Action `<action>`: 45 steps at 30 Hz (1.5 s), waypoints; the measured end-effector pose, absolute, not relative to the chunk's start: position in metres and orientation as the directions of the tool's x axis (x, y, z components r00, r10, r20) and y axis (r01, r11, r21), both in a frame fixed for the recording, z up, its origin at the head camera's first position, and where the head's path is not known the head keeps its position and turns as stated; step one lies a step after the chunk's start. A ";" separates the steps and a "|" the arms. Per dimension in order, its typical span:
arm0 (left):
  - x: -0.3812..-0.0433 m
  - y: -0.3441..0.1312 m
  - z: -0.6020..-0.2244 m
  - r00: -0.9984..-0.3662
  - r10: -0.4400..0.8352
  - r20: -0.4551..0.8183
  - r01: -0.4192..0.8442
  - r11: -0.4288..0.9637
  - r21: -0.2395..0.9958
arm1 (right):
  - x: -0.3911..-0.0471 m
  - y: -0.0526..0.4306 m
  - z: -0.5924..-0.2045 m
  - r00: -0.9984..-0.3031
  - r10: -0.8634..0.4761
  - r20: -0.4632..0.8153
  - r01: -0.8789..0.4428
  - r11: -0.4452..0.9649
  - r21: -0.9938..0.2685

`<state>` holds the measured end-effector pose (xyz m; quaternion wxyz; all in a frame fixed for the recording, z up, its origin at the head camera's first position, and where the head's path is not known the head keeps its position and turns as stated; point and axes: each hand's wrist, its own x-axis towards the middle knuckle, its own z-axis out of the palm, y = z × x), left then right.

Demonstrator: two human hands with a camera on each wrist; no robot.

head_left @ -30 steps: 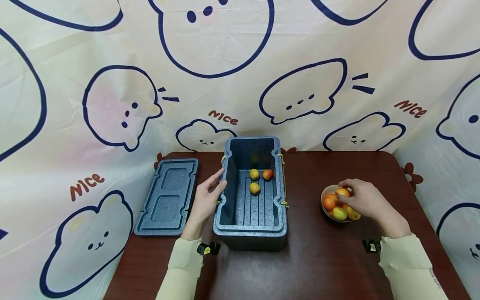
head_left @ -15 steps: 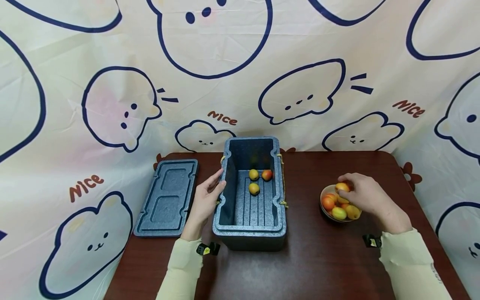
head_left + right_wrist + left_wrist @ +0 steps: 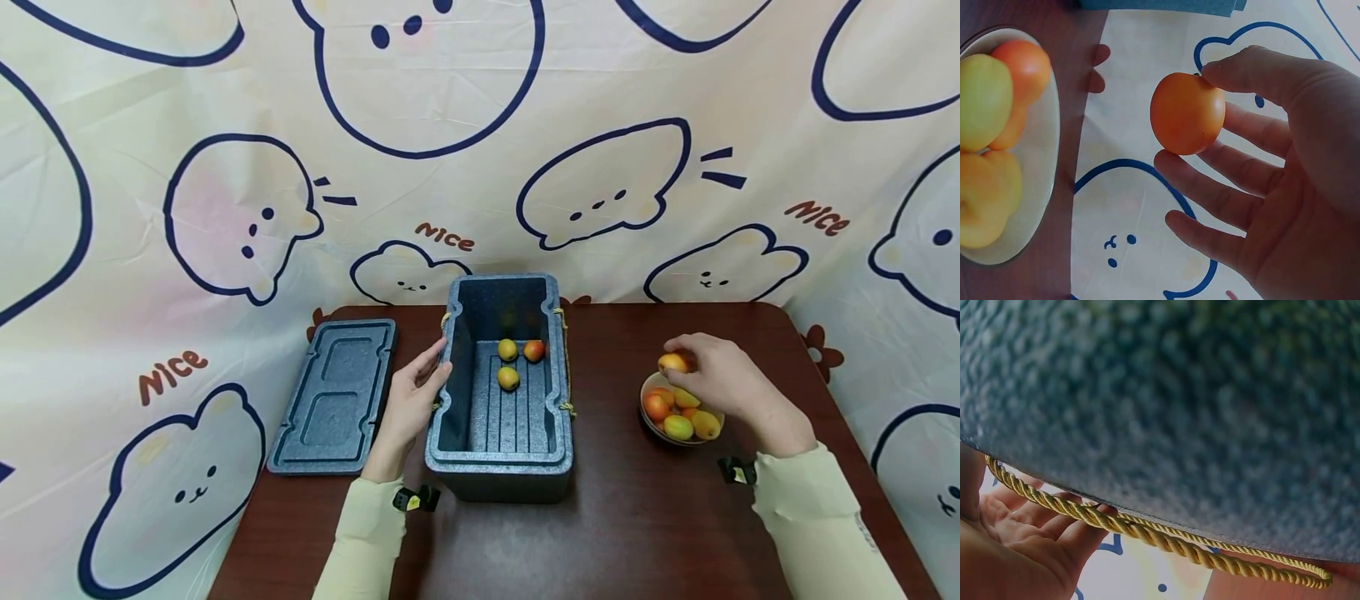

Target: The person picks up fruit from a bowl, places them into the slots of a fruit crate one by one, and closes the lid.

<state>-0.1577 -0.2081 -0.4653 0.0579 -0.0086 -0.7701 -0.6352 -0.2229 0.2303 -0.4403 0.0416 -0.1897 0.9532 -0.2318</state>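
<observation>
Pinched between thumb and fingers of the right hand (image 3: pixel 722 379), an orange fruit (image 3: pixel 1188 114) is raised just above the far rim of a bowl (image 3: pixel 1040 194), where yellow, green and orange fruits (image 3: pixel 678 427) sit. Fingers extended, the left hand (image 3: pixel 411 392) rests against the left side of an open blue-gray box (image 3: pixel 498 458), by its gold rope (image 3: pixel 1166 542). Two yellow fruits (image 3: pixel 508 378) and a red-orange one (image 3: pixel 534 350) lie on the box floor. Left of the box, a matching lid (image 3: pixel 333 392) lies flat on the dark table (image 3: pixel 622 517).
</observation>
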 end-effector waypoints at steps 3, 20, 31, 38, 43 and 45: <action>-0.157 -0.207 -0.465 -0.993 -0.063 0.097 0.083 0.188 0.979 | -0.224 0.227 -0.437 -0.921 -0.390 0.010 -0.351 0.817 -0.457; -0.147 -0.197 -0.427 -0.998 -0.046 0.049 0.038 0.222 0.974 | -0.230 0.203 -0.416 -0.900 -0.435 0.023 -0.394 0.790 -0.469; -0.147 -0.197 -0.428 -0.997 -0.047 0.053 0.042 0.216 0.976 | -0.232 0.190 -0.411 -0.891 -0.455 0.018 -0.409 0.783 -0.469; -0.146 -0.198 -0.428 -0.998 -0.051 0.047 0.035 0.221 0.975 | -0.234 0.185 -0.409 -0.886 -0.462 0.020 -0.418 0.781 -0.463; -0.145 -0.198 -0.429 -0.998 -0.054 0.040 0.027 0.218 0.976 | -0.233 0.182 -0.407 -0.887 -0.462 0.016 -0.416 0.782 -0.465; -0.145 -0.198 -0.430 -0.998 -0.056 0.037 0.024 0.218 0.976 | -0.233 0.181 -0.406 -0.886 -0.464 0.015 -0.417 0.781 -0.466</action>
